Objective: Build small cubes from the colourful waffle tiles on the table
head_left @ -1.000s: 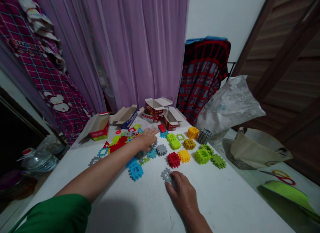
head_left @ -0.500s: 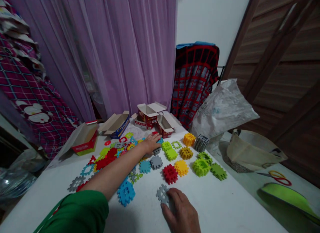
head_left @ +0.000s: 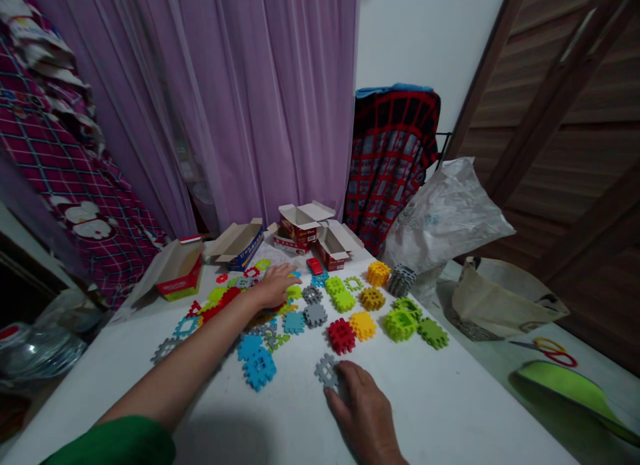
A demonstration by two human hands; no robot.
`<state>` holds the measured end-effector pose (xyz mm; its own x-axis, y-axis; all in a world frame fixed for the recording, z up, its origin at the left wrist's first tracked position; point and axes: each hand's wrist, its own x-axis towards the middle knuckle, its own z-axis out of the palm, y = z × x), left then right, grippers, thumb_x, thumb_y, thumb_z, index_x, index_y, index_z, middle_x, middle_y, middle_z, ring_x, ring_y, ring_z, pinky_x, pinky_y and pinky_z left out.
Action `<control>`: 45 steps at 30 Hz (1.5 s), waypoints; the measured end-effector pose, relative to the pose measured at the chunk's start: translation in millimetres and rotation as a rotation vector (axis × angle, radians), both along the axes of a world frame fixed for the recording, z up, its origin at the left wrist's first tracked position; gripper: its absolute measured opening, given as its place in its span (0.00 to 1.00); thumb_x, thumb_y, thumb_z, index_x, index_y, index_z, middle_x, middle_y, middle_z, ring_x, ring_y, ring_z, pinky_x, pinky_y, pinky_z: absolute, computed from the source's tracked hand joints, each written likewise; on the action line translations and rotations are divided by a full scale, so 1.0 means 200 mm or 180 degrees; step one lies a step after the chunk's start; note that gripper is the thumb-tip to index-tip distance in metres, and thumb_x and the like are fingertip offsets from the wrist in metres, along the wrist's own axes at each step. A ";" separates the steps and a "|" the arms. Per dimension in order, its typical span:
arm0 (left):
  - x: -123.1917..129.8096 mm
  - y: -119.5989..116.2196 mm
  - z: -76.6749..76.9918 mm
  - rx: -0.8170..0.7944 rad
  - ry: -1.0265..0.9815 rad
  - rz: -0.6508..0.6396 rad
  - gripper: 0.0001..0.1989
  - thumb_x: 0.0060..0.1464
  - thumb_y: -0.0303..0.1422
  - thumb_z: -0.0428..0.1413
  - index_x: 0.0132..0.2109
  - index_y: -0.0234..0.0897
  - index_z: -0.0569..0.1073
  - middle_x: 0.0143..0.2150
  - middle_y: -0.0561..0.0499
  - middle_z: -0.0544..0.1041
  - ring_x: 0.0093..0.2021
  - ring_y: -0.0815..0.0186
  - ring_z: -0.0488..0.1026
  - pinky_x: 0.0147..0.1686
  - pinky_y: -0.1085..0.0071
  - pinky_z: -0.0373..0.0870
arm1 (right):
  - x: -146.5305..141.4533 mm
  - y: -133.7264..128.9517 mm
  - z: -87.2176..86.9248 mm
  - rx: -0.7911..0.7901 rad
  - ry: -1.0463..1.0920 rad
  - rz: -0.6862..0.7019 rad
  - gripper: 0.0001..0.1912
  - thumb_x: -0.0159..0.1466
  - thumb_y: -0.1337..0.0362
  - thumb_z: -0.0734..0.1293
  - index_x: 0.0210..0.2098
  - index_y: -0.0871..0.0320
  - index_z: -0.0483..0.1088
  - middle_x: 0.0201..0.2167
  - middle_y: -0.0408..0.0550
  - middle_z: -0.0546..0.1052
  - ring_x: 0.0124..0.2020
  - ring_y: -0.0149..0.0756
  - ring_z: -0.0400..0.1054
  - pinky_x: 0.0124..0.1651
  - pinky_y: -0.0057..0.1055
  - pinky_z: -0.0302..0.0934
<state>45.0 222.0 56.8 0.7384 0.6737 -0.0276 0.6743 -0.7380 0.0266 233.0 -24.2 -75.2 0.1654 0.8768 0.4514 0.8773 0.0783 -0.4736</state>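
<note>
My left hand [head_left: 276,286] reaches over the heap of mixed plastic pieces, its fingers apart; what lies under the palm is hidden. Near the table's front, my right hand [head_left: 361,402] pinches the edge of a grey gear-edged piece [head_left: 327,371] between thumb and fingers. Beyond it are a dark red block [head_left: 341,336] and a yellow one [head_left: 363,326]. Blue pieces [head_left: 259,368] sit left of the right hand. Grey flat pieces [head_left: 315,315], a light blue square [head_left: 293,322] and lime green pieces [head_left: 343,300] lie in the middle.
Open cardboard boxes [head_left: 240,246] line the table's back edge. On the right side stand green blocks [head_left: 400,324], an orange stack [head_left: 379,274] and a grey stack [head_left: 401,280]. Past the table are a cloth bag [head_left: 500,302] and scissors [head_left: 550,350].
My left hand has moved left from the grey and blue pieces near the boxes, uncovering a red piece there. My right hand stays at the grey piece. The view has shifted slightly.
</note>
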 end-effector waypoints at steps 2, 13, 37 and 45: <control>-0.17 -0.12 0.01 0.0124 -0.0457 0.0168 0.28 0.51 0.23 0.51 0.58 0.46 0.73 0.68 0.45 0.64 0.70 0.52 0.56 0.65 0.44 0.52 | -0.01 0.00 -0.01 -0.0036 -0.0099 -0.0019 0.17 0.59 0.63 0.68 0.48 0.51 0.71 0.47 0.47 0.78 0.46 0.39 0.74 0.46 0.31 0.69; -0.62 -0.88 -0.46 0.1177 -0.2914 0.1822 0.14 0.60 0.35 0.50 0.49 0.41 0.75 0.54 0.45 0.78 0.55 0.57 0.74 0.57 0.56 0.71 | -0.17 0.13 0.08 -0.0119 -0.0380 -0.0092 0.15 0.63 0.56 0.67 0.47 0.55 0.72 0.45 0.50 0.78 0.45 0.37 0.71 0.44 0.29 0.63; -0.58 -0.89 -0.56 0.0960 -0.3249 0.1825 0.15 0.58 0.30 0.47 0.48 0.40 0.76 0.53 0.45 0.78 0.56 0.57 0.73 0.58 0.57 0.70 | -0.20 0.16 0.09 -0.0418 -0.0874 -0.0264 0.13 0.65 0.55 0.66 0.43 0.57 0.72 0.44 0.50 0.76 0.46 0.38 0.68 0.43 0.29 0.60; -0.60 -0.88 -0.58 0.1040 -0.3435 0.1965 0.15 0.58 0.30 0.47 0.46 0.40 0.76 0.51 0.46 0.79 0.55 0.59 0.74 0.58 0.58 0.71 | -0.21 0.12 0.11 -0.0464 -0.0674 -0.0280 0.13 0.65 0.58 0.65 0.45 0.58 0.71 0.48 0.51 0.75 0.49 0.38 0.67 0.49 0.30 0.60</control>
<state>-74.2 46.4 -58.7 -0.1516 0.7726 0.6165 0.6553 -0.3884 0.6479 192.0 0.2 -53.8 0.1592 0.9215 0.3543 0.9584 -0.0582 -0.2794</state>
